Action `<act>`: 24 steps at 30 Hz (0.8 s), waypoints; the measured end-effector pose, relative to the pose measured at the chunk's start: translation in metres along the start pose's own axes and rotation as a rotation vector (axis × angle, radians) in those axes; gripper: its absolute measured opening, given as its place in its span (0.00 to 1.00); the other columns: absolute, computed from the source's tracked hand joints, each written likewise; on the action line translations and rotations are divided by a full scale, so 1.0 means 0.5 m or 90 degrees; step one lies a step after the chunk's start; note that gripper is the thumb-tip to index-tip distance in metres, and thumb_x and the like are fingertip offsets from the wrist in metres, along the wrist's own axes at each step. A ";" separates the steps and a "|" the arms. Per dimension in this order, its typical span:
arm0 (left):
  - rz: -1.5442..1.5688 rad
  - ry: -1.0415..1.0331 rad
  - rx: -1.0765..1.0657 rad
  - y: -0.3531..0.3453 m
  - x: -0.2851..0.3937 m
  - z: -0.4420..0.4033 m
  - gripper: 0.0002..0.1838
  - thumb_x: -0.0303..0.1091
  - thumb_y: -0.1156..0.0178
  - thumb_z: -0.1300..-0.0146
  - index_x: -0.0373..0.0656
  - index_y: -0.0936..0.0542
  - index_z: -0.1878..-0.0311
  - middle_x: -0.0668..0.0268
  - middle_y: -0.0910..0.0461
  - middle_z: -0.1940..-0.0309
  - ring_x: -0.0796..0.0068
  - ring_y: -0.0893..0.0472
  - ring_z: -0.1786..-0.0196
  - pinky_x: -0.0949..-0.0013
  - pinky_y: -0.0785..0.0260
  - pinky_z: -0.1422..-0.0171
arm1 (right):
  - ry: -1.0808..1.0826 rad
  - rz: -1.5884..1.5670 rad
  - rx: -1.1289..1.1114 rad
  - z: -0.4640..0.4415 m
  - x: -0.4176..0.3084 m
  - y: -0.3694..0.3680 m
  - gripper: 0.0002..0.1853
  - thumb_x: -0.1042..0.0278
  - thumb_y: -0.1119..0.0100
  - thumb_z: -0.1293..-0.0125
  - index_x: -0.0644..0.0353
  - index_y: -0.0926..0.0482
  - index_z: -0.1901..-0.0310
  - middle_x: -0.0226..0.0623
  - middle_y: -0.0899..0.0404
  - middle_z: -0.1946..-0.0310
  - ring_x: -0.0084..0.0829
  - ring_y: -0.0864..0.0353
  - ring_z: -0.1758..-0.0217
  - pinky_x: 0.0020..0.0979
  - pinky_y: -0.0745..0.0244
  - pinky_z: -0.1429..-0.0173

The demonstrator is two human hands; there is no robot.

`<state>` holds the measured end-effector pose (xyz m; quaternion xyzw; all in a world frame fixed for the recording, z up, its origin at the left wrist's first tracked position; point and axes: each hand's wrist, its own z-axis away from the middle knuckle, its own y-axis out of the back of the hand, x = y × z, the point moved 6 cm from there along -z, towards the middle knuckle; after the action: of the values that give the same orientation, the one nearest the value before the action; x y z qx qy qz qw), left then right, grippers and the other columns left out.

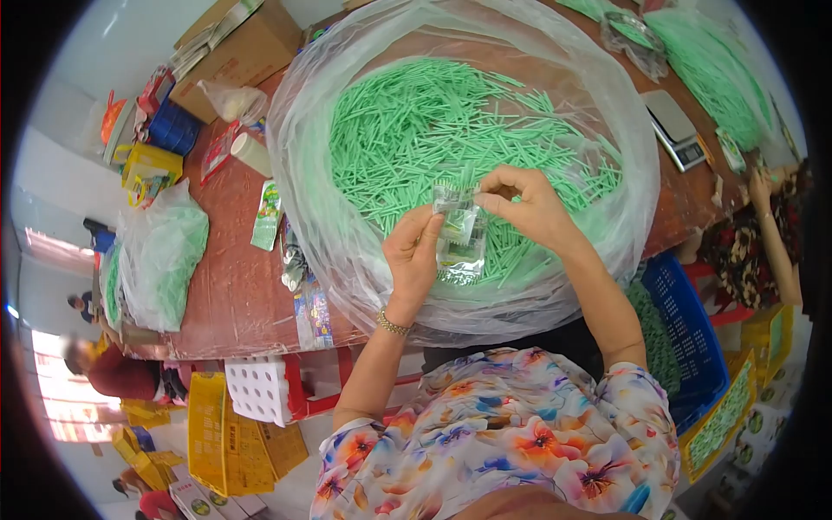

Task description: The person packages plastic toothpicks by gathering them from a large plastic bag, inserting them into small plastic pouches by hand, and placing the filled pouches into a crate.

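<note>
Both hands are over a big clear plastic bag (pixel 295 147) spread wide on the table, holding a heap of thin green sticks (pixel 390 108). My left hand (pixel 412 251) pinches the left edge of a small clear sachet (pixel 458 221) with green print. Thumb and fingertips of my right hand (pixel 524 206) are closed on the sachet's upper right edge. Just below it hangs or lies another similar sachet (pixel 461 263); I cannot tell whether the two are joined.
On the red-brown table (pixel 230 286) lie a green packet (pixel 267 215), a white cup (pixel 251 153) and a bag of green sticks (pixel 165 256). A scale (pixel 674 130) stands right. A blue crate (pixel 693 338) is beside me. Another person's hand (pixel 761 186) shows at far right.
</note>
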<state>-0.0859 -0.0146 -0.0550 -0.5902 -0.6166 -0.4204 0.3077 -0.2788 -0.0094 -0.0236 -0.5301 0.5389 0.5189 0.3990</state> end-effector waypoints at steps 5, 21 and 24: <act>-0.044 -0.045 -0.064 -0.028 0.068 -0.015 0.18 0.21 0.36 0.39 0.38 0.20 0.44 0.61 0.19 0.48 0.74 0.21 0.52 0.70 0.28 0.48 | 0.170 0.029 0.225 0.090 -0.047 0.067 0.05 0.75 0.36 0.37 0.67 0.18 0.61 0.26 0.21 0.70 0.16 0.26 0.71 0.21 0.33 0.68; -0.212 0.070 -0.044 0.041 0.009 -0.037 0.10 0.27 0.43 0.29 0.33 0.17 0.51 0.63 0.16 0.59 0.77 0.18 0.57 0.74 0.27 0.53 | -0.384 0.290 0.385 0.774 0.554 0.383 0.04 0.78 0.48 0.35 0.61 0.29 0.68 0.35 0.31 0.72 0.29 0.32 0.68 0.33 0.32 0.58; -0.221 0.038 -0.074 0.028 0.011 -0.042 0.09 0.26 0.43 0.29 0.33 0.17 0.52 0.64 0.16 0.60 0.77 0.19 0.58 0.73 0.27 0.51 | -0.430 0.345 0.283 0.791 0.693 0.364 0.01 0.80 0.49 0.38 0.64 0.30 0.67 0.42 0.32 0.72 0.39 0.32 0.67 0.39 0.32 0.56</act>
<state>-0.0751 -0.0311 -0.0383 -0.4792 -0.6741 -0.5197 0.2141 -0.5473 0.3063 -0.3949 -0.0745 0.5959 0.6197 0.5054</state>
